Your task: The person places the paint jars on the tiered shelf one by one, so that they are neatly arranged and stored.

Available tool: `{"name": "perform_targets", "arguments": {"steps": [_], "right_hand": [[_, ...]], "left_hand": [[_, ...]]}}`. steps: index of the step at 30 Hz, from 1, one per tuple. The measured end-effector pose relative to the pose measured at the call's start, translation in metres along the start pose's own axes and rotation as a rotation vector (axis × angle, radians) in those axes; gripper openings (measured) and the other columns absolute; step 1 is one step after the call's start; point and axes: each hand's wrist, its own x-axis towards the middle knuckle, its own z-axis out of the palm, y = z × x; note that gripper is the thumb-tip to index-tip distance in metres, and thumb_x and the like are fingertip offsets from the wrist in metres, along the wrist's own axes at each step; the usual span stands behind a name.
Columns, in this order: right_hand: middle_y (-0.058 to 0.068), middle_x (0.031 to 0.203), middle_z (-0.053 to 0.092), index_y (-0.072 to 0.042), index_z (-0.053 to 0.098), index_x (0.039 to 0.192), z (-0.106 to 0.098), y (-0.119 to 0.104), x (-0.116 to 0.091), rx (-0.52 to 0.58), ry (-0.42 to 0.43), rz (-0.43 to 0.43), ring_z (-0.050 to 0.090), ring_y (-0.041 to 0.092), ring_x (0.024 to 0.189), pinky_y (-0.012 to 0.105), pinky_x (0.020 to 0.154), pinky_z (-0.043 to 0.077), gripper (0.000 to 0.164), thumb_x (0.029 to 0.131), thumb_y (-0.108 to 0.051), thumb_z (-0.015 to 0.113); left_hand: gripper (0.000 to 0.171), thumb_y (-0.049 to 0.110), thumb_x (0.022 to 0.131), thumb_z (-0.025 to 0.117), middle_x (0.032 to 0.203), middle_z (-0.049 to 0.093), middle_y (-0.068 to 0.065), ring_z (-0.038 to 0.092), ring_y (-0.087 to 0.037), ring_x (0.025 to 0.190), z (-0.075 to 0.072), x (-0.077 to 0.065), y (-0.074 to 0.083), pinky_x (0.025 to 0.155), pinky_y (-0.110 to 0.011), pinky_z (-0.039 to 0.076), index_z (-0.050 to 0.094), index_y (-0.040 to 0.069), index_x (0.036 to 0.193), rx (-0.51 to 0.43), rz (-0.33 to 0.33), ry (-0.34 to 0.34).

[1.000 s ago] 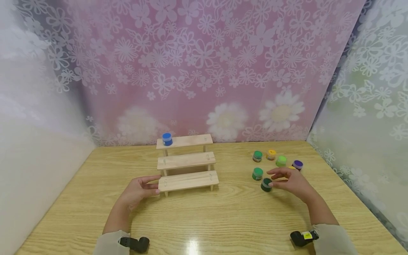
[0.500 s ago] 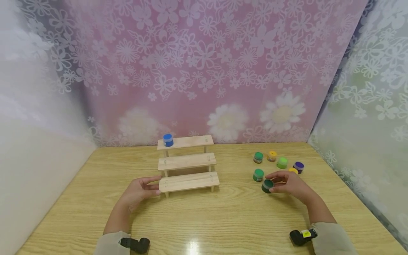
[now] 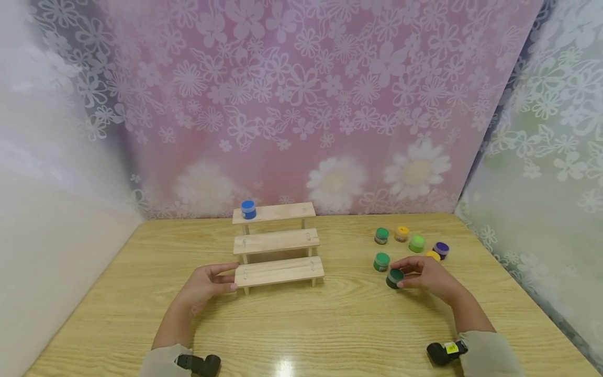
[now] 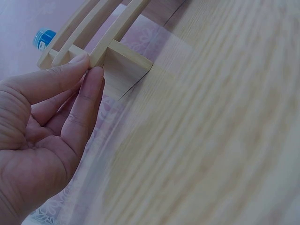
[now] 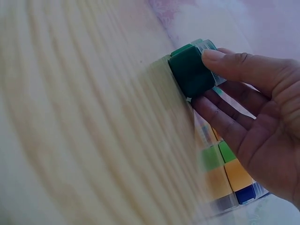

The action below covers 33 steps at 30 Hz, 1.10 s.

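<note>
Taking the middle of our wooden table [image 3: 292,324] as the clock's centre, we see a bright glare [image 3: 284,366] on it at six o'clock. A pink curtain [image 3: 292,104] with white flower outlines hangs at twelve, bearing large daisies [image 3: 416,170] at one and two and a fainter one at ten. We have a pale flowered curtain [image 3: 556,157] towards three, a whitish wall [image 3: 56,220] at nine.

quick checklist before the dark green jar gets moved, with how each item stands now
1. Right hand pinching the dark green jar: ok
2. Left hand holding the wooden stand by its lowest tier: ok
3. Blue jar upright on the top tier: ok
4. Yellow jar behind the right hand fully visible from the head: not ok, partly hidden
5. Dark green jar clear of the table: cannot tell
</note>
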Motion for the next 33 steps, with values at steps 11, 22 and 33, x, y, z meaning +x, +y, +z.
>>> {"name": "perform_targets", "arguments": {"steps": [11,22,33], "right_hand": [[0.017,0.119,0.062,-0.004,0.067,0.122,0.007,-0.010,0.003,-0.011,0.069,0.009,0.058,0.031,0.109,0.031,0.078,0.055,0.044,0.082,-0.020,0.080],[0.020,0.119,0.059,-0.003,0.066,0.122,0.014,-0.027,0.006,0.017,0.081,-0.085,0.061,0.033,0.106,0.032,0.077,0.057,0.041,0.084,-0.015,0.078],[0.016,0.115,0.061,-0.004,0.066,0.122,0.019,-0.052,0.015,-0.038,0.068,-0.181,0.062,0.013,0.102,0.031,0.078,0.057,0.041,0.084,-0.013,0.078]], "left_hand": [[0.057,0.003,0.082,0.077,0.127,0.058,-0.022,0.063,-0.024,0.104,-0.001,0.000,-0.002,0.082,-0.032,0.056,0.056,-0.001,0.135,0.005,-0.003,0.012],[0.056,0.001,0.083,0.075,0.130,0.052,-0.022,0.061,-0.022,0.102,0.000,0.000,0.000,0.080,-0.031,0.056,0.056,-0.002,0.135,0.002,0.005,0.006],[0.055,0.002,0.083,0.076,0.128,0.054,-0.022,0.062,-0.022,0.101,0.000,-0.001,0.000,0.081,-0.032,0.056,0.056,-0.003,0.135,-0.002,0.002,0.005]]}}
